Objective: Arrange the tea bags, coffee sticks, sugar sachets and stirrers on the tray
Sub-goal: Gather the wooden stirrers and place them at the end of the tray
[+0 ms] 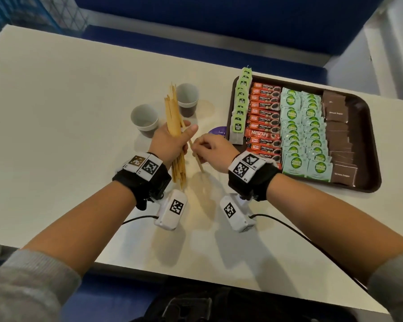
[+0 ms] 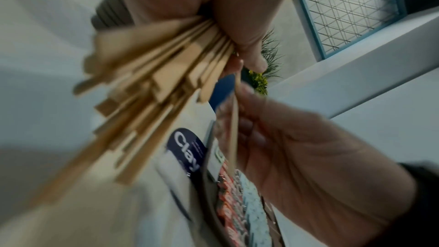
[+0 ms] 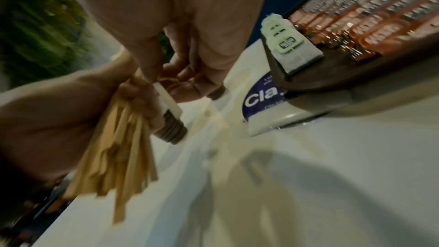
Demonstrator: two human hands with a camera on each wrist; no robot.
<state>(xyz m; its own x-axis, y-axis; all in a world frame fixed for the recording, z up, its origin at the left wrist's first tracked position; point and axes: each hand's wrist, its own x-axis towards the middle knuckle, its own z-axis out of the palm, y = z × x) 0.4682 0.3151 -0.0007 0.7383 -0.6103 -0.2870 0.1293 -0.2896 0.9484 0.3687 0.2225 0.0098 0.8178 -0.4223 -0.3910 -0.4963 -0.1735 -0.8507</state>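
L hand at frame centre, head view: fingers wrapped round a bundle of wooden stirrers, thumb out to the right; bundle stands near upright, lower ends fanned just above the table. R hand just beside it, fingers curled, pinching a single stirrer that slants down-right; its upper end meets the bundle at the L thumb. L wrist view blurred but confirms both grips.

Tray, brown, centre right. Columns left to right: tea bags w/ green tags along left rim, coffee sticks, green sugar sachets, brown sugar sachets.

Two paper cups upper left of the hands, either side of bundle tops. Round blue sticker on table btw. R hand and tray.
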